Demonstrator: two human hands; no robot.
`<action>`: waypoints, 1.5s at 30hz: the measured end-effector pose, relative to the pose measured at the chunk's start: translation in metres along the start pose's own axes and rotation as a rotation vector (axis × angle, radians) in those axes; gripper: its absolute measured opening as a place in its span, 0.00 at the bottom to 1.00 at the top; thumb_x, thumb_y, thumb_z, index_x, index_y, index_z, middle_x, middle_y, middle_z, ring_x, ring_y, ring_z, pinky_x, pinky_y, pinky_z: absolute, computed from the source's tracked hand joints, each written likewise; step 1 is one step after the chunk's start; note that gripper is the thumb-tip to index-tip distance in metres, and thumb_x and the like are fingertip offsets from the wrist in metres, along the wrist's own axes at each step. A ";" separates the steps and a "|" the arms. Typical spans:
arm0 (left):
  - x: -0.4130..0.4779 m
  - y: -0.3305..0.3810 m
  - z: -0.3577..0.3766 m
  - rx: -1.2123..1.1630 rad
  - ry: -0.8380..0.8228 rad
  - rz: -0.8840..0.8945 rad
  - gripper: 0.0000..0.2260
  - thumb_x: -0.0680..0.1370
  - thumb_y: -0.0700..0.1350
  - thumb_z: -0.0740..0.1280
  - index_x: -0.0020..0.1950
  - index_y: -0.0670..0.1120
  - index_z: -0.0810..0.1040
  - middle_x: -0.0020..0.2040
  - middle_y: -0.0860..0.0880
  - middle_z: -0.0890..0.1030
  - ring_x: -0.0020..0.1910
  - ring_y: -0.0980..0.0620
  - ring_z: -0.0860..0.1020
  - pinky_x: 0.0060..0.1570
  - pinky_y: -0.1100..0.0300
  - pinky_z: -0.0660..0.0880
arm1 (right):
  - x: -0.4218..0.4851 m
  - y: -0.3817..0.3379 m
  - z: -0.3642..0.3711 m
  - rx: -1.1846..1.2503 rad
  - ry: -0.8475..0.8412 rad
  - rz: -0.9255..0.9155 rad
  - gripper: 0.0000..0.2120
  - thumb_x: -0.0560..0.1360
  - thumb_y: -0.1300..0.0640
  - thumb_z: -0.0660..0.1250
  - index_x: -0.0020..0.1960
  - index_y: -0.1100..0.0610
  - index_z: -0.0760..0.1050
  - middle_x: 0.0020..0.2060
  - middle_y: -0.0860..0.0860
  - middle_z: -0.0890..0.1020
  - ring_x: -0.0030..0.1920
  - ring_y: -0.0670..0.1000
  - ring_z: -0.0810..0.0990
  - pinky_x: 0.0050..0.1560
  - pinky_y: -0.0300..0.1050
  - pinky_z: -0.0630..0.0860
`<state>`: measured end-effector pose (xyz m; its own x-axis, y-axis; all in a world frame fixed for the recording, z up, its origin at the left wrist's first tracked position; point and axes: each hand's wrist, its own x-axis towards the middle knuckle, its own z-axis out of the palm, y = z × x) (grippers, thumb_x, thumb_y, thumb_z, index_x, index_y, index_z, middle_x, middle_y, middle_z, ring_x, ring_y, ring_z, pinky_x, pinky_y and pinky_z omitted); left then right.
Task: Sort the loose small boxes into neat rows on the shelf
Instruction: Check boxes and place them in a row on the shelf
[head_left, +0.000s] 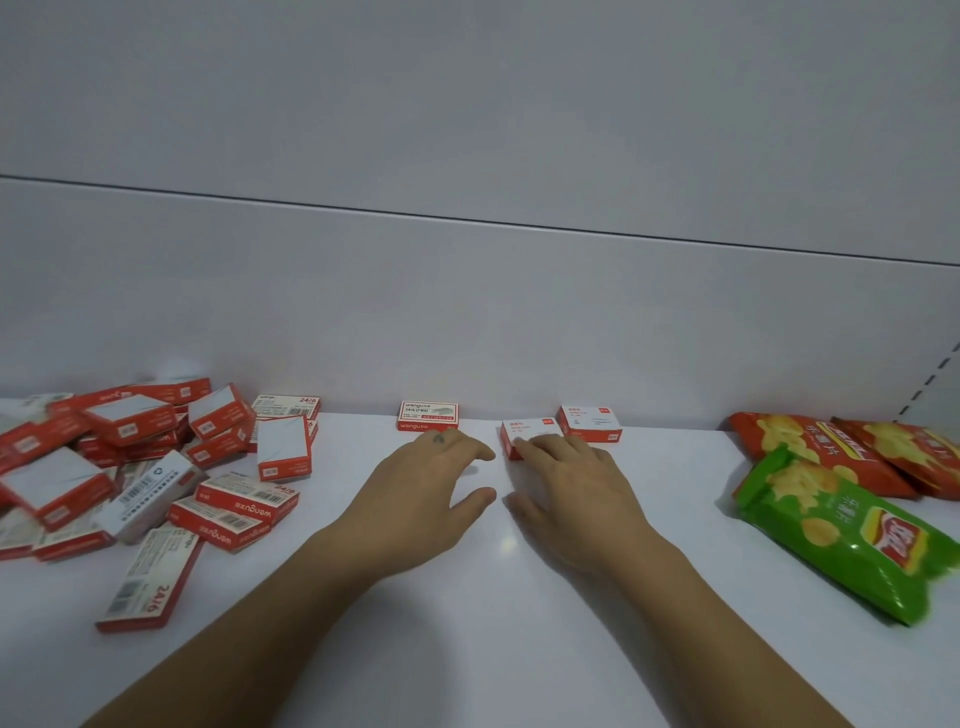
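Note:
A jumbled heap of small red-and-white boxes (140, 462) covers the left of the white shelf (493, 649). Three boxes lie apart near the back wall: one in the middle (429, 415), one right of it (527, 435) and one farther right (591, 423). My left hand (421, 499) hovers with relaxed fingers just in front of the middle box and holds nothing. My right hand (566, 488) lies with straight fingers on the box right of the middle one, its fingertips on the top face.
Two red chip bags (852, 441) and a green chip bag (841, 525) lie at the right of the shelf. One loose box (149, 582) lies alone in front of the heap. The back wall rises straight behind the boxes.

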<state>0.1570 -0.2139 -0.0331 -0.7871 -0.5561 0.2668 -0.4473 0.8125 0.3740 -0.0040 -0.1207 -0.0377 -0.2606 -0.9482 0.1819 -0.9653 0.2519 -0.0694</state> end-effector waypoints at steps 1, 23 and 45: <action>0.000 0.000 0.000 0.006 -0.003 0.000 0.18 0.79 0.58 0.60 0.69 0.57 0.68 0.68 0.59 0.70 0.66 0.59 0.67 0.62 0.64 0.65 | 0.002 0.001 0.002 0.001 0.003 0.019 0.27 0.78 0.41 0.57 0.74 0.50 0.62 0.68 0.46 0.69 0.67 0.51 0.65 0.67 0.46 0.61; 0.001 -0.007 -0.003 0.095 0.030 0.005 0.19 0.79 0.58 0.59 0.70 0.57 0.67 0.71 0.57 0.69 0.68 0.56 0.67 0.65 0.61 0.64 | 0.020 0.007 0.017 -0.011 0.025 0.140 0.28 0.78 0.38 0.53 0.75 0.47 0.59 0.68 0.48 0.66 0.70 0.51 0.62 0.73 0.56 0.53; -0.012 -0.067 -0.067 0.302 0.037 -0.303 0.26 0.73 0.59 0.69 0.68 0.55 0.69 0.68 0.52 0.72 0.68 0.50 0.65 0.65 0.53 0.63 | 0.024 -0.070 -0.010 0.203 0.132 -0.099 0.30 0.77 0.41 0.60 0.76 0.49 0.58 0.75 0.49 0.60 0.76 0.51 0.55 0.76 0.53 0.44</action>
<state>0.2251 -0.2731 -0.0014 -0.5879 -0.7789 0.2184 -0.7644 0.6233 0.1650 0.0572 -0.1588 -0.0189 -0.1782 -0.9294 0.3231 -0.9659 0.1025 -0.2378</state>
